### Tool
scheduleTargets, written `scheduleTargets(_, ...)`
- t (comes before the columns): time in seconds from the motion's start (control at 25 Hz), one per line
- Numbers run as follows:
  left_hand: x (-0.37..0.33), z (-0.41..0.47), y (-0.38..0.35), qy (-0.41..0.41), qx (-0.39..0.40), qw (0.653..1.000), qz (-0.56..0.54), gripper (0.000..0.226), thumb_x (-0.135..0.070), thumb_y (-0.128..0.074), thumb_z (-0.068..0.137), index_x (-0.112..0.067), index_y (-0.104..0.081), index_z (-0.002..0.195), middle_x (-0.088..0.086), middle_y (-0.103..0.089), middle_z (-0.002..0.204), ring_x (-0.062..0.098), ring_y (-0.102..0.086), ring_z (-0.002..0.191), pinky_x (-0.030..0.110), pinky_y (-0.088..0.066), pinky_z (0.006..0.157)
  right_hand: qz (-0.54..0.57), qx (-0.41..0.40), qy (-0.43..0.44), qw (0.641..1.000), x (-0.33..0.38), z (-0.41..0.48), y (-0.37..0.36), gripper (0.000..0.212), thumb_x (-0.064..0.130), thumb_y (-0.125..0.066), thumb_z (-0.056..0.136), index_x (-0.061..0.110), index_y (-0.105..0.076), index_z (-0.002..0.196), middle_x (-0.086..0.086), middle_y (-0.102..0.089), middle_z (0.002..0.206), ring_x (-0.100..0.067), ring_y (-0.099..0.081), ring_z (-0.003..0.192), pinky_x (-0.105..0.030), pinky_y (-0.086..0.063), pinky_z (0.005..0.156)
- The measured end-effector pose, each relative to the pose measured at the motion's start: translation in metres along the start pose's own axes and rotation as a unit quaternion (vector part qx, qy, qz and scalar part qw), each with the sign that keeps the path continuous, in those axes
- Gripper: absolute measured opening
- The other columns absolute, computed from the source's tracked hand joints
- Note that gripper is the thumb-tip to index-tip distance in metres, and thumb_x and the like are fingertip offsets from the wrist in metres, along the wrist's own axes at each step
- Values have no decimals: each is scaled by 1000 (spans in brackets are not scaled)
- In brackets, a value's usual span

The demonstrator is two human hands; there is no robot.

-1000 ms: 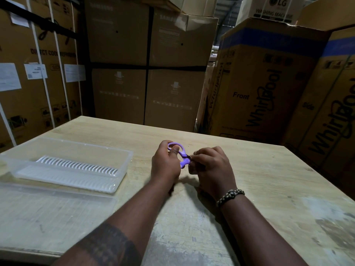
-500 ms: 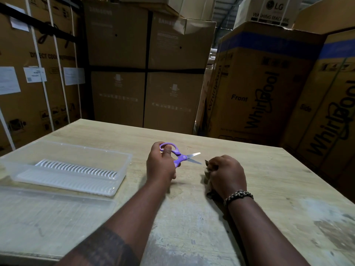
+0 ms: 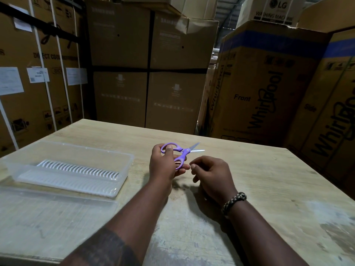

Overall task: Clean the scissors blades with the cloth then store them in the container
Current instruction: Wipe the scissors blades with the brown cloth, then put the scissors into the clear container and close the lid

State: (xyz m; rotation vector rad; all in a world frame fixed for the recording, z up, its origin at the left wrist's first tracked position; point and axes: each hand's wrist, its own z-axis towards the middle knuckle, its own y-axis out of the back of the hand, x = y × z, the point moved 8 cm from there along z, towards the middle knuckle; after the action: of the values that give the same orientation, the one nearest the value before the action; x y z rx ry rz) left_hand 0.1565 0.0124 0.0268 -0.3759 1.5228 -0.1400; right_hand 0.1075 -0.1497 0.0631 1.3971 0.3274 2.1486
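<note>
Left fingers: your thumb (image 3: 169,150) sits through the upper loop and the other fingers curl round the lower handle, so your left hand (image 3: 163,167) grips the scissors (image 3: 183,153).
Blades: parted in a narrow V, with the tips pointing away and to the right, above the table (image 3: 269,179) and touching nothing.
Right fingers (image 3: 193,166): loosely curled just beside the lower handle, apart from the blades, with nothing visible in them.
Right hand (image 3: 213,177): low over the table.
Cloth: not in view. It may be hidden under your right hand.
Step in hand: probably wiping. Hold the blades parted, fold the cloth over one blade from its blunt back, and draw from pivot to tip with your fingertips off the edge.
Container (image 3: 129,166): open, on the table well to your left, with its lid (image 3: 57,208) flat in front of it.
Storing: close the blades first, then lay the scissors flat inside.
</note>
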Motion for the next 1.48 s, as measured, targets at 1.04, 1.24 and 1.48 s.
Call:
scheduleTargets(1.04, 2, 0, -12, -54, 31, 995, 74, 20, -25, -46, 111, -16, -65, 112, 4, -79, 101, 24, -79, 86, 44, -65, 81, 204, -27, -164, 965, -28, 4, -5, 5, 6, -70, 94, 3, -71, 92, -17, -76, 80, -28, -75, 71, -36, -54, 59)
scheduleTargets(1.24, -2, -3, -12, -96, 35, 980, 173, 18, -24, -59, 105, -23, -74, 95, -3, -79, 88, 15, -75, 72, 43, -62, 76, 150, -138, -133, 970, -30, 7, 22, 9, 9, -72, 92, 9, -74, 84, -13, -74, 73, -17, -68, 60, -29, -52, 52)
scheduleTargets(1.48, 11, -6, -22, -58, 100, 972, 205, 20, -19, -64, 102, -17, -77, 86, 4, -78, 75, 16, -72, 64, 39, -60, 68, 170, -138, -116, 969, -31, 9, 22, 8, 5, -72, 92, 8, -73, 85, -14, -72, 71, -17, -63, 58, -30, -54, 53)
